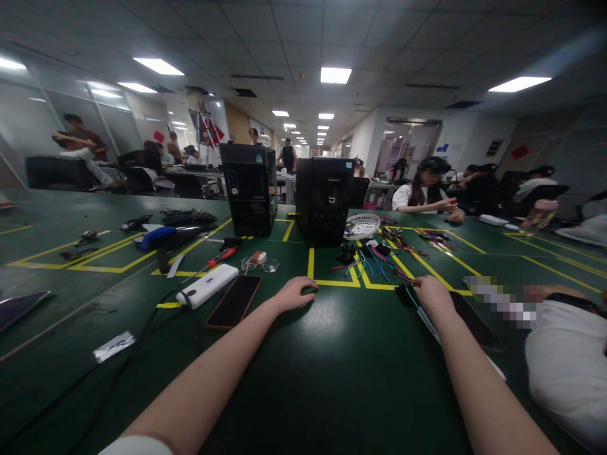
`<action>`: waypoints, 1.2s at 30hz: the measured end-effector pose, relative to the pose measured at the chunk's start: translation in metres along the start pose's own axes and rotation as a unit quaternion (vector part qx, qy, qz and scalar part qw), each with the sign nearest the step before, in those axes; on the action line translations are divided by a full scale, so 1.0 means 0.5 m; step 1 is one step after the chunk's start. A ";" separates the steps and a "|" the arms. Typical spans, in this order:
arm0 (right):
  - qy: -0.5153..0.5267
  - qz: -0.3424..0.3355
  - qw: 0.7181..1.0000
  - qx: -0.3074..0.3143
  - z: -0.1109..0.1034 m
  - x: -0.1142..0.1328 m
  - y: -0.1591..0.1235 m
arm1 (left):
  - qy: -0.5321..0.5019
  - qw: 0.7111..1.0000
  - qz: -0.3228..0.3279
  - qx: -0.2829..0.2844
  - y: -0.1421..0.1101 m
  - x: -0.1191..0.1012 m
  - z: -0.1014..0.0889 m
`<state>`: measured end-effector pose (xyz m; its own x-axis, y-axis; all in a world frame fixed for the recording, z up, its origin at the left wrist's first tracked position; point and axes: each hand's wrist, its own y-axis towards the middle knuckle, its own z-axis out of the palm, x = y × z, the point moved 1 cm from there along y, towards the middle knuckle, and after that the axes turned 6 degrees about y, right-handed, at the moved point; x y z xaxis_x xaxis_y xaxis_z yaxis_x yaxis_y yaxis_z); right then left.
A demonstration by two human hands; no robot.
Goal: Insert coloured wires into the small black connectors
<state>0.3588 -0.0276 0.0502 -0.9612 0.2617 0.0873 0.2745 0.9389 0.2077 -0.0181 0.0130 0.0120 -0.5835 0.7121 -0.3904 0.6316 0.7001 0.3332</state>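
My left hand (296, 294) rests on the green table, its fingers loosely curved and apart with nothing between them. A dark-screened phone (234, 302) in an orange-edged case lies to its left, beside a white power bank (207, 285). On the right, the fingertips of my right hand (434, 298) are pinched together over a small black item (406, 298) with a green strand by it. What exactly they grip is too small to make out. Loose coloured wires (374, 262) spread just beyond that hand. A dark flat panel (478, 322) lies partly behind my right wrist.
Two black computer towers (246, 189) (327, 202) stand ahead. A white basket (363, 225), glasses (270, 265), a red-handled screwdriver (222, 256) and cables lie around. A person's white sleeve (566, 360) is close on the right; another person (427, 189) sits across.
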 end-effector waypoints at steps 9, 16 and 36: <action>-0.004 0.003 1.000 -0.017 -0.003 0.006 -0.006 | -0.005 1.000 -0.011 0.003 -0.001 -0.008 -0.006; -0.018 0.003 1.000 -0.016 -0.006 0.017 -0.011 | -0.008 1.000 -0.007 0.004 -0.001 -0.004 -0.004; 0.054 -0.255 0.965 -0.013 0.022 0.334 -0.143 | -0.041 0.993 -0.096 -0.049 0.006 0.008 0.009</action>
<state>0.1785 -0.0487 0.0394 -0.9635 -0.2591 0.0676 -0.2317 0.9331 0.2749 -0.0165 0.0177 0.0074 -0.6425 0.5604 -0.5226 0.4568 0.8277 0.3259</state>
